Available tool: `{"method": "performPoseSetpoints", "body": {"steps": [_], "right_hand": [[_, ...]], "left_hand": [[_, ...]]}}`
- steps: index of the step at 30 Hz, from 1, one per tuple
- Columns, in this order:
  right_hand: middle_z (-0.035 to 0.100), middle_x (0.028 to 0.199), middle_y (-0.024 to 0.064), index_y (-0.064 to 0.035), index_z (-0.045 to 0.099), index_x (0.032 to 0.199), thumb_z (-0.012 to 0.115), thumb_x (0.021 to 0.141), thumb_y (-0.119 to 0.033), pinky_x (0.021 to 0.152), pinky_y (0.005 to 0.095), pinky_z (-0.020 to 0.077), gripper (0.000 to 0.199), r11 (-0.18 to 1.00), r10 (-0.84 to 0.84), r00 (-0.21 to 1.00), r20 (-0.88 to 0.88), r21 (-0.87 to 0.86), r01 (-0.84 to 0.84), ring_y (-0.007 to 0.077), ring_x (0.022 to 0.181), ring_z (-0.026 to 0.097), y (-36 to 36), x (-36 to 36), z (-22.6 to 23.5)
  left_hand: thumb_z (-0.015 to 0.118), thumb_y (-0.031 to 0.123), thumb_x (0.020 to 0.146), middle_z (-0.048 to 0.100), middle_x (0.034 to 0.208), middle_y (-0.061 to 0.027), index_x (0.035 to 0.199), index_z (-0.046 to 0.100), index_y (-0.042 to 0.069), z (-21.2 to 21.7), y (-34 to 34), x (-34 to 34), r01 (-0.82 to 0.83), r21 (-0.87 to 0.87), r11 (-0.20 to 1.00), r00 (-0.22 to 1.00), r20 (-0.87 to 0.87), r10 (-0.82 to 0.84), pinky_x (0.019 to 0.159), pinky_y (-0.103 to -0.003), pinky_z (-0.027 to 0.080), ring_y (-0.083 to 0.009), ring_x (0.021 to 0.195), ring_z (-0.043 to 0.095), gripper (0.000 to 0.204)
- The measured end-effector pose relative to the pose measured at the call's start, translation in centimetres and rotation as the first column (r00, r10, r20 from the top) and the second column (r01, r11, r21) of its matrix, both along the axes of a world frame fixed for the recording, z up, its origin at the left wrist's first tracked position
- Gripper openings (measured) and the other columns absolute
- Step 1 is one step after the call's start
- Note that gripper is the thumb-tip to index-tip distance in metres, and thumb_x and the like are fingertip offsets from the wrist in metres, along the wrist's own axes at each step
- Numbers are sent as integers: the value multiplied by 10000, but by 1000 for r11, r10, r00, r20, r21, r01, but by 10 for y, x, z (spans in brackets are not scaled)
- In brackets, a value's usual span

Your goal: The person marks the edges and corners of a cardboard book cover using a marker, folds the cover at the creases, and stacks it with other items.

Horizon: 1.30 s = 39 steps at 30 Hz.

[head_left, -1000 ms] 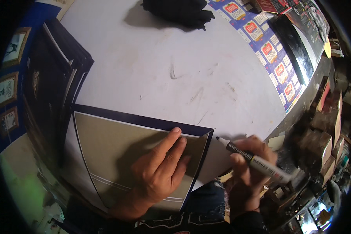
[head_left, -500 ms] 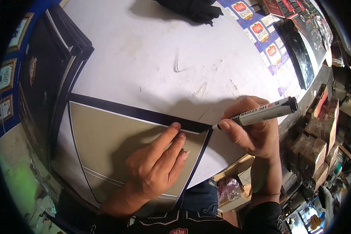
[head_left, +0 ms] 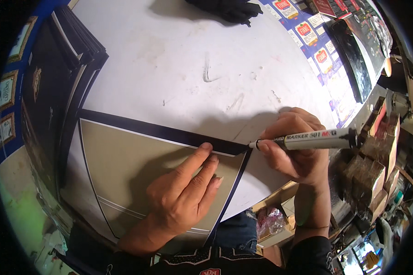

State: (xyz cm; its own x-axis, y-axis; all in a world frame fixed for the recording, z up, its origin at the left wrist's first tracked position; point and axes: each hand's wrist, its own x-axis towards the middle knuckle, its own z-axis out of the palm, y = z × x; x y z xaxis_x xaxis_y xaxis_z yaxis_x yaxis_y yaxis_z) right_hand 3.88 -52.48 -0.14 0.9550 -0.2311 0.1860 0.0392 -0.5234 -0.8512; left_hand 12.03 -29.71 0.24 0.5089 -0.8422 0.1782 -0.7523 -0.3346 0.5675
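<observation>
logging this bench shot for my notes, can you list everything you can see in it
board: one, tan face with dark navy border, flat on the table at near left
marker: one, white barrel with black cap end, tip at the board's far right corner
table: one, white and scuffed, fills the middle
stack of dark boards: one pile, black, along the table's left edge
black cloth: one, far edge of the table
printed cards: several, blue with red and white, right edge of the table
left hand: pressed flat on the board
right hand: grips the marker
</observation>
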Motion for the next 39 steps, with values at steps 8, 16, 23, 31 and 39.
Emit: {"method": "performPoseSetpoints", "body": {"steps": [8,16,23,31,39], "right_hand": [[571,587,8,-123,599,717,767,733,-210,504,320,379,191,976,-185,979,83,-102,193,179,490,520,8,-10,1],[587,644,57,-53,570,926,722,825,-194,537,337,396,231,884,-464,885,45,-49,465,210,527,535,72,-55,-7],[560,634,70,-53,572,924,729,831,-172,550,339,419,218,890,-439,898,27,-122,439,224,559,542,75,-38,-7],[598,770,95,34,525,1029,558,932,-92,594,264,479,163,590,-793,604,74,340,733,134,641,584,90,-50,-3],[663,995,126,18,511,1239,537,982,-135,755,269,489,300,670,-594,792,-140,459,584,150,805,621,48,-47,14]], "left_hand": [[728,128,771,655,1184,-113,1033,717,15,2,1,1,-7,31,999,1000,3,7,561,-255,527,-161,683,673,285],[732,94,744,637,1218,-113,1050,703,-2,4,-1,1,19,31,999,999,-33,-18,582,-263,539,-175,739,689,322],[725,83,747,630,1230,-120,1051,697,-17,5,0,4,23,37,999,998,-64,-20,594,-270,544,-184,753,691,321],[716,99,769,647,1191,-61,1040,704,38,10,2,-6,-38,-21,999,999,1,39,618,-270,540,-160,721,680,279],[657,167,860,638,1198,-66,1046,680,48,12,15,-8,-30,-176,984,998,-51,22,716,-344,563,-249,867,689,222]]}}
